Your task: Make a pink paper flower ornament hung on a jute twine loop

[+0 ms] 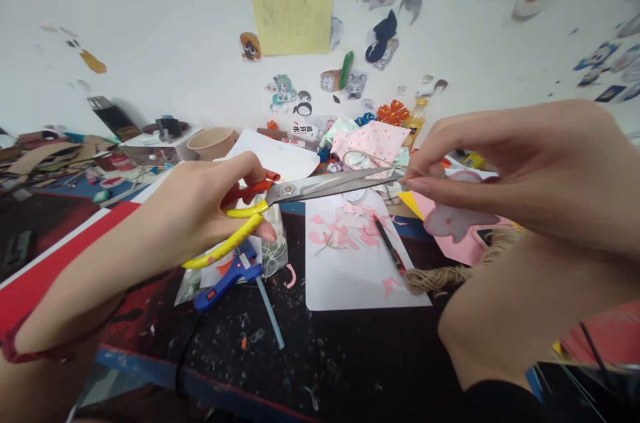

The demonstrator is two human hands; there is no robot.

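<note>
My left hand (210, 200) is closed around the yellow and red handles of a pair of scissors (300, 188). The long metal blades point right and lie slightly apart. My right hand (480, 170) pinches a thin piece of twine (373, 158) between thumb and fingers, right at the blade tips. The twine loops up and left over the blades. Whether it lies between the blades is hard to make out. Below my right hand, a hank of the same brown twine (450, 276) rests on the table.
A white sheet (340, 290) bears pink paper scraps and a dark pen (389, 243). To its left lie a blue glue gun (225, 283) with a glue stick and a cord. Pink shapes (457, 210) sit at right. Craft materials and a bottle (416, 120) crowd the wall.
</note>
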